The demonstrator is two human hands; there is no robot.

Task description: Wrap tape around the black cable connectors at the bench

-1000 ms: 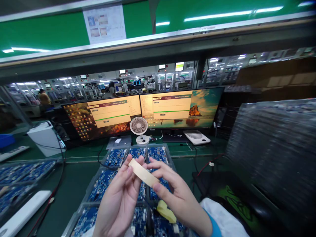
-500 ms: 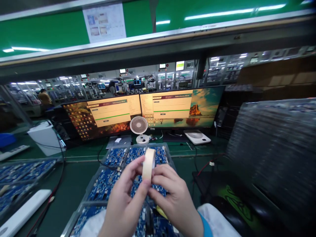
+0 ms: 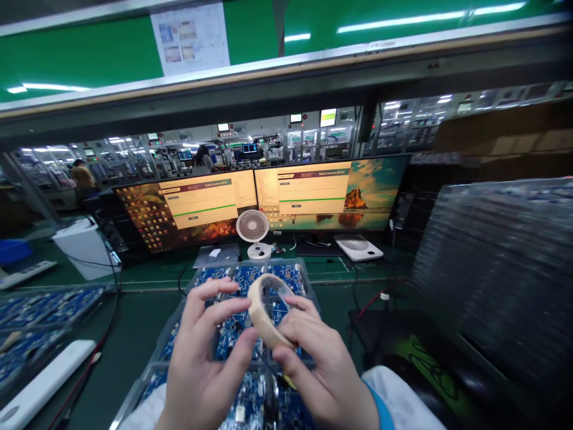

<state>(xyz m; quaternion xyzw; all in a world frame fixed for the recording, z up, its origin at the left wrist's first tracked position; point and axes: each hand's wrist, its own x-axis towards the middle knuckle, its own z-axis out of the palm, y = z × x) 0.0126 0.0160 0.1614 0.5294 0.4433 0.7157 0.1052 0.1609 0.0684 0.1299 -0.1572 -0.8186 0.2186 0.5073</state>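
Observation:
A beige roll of masking tape (image 3: 264, 310) is held up in front of me, tilted so its open ring shows. My right hand (image 3: 322, 370) grips the roll from below and the right. My left hand (image 3: 201, 364) touches the roll's outer face with thumb and fingertips, the other fingers spread apart. Beneath both hands lies a clear tray (image 3: 308, 280) holding several blue circuit boards (image 3: 233, 325).
Two monitors (image 3: 268, 200) stand at the back with a small white fan (image 3: 252, 230) before them. A flat white fan (image 3: 358, 248) sits at the right. More trays of boards (image 3: 40, 310) lie left, a white box (image 3: 83, 248) behind them. Stacked wrapped trays (image 3: 496, 275) rise at right.
The tape roll turned from edge-on to showing its open ring, and my left fingers opened out along its outer face. My right hand kept its grip.

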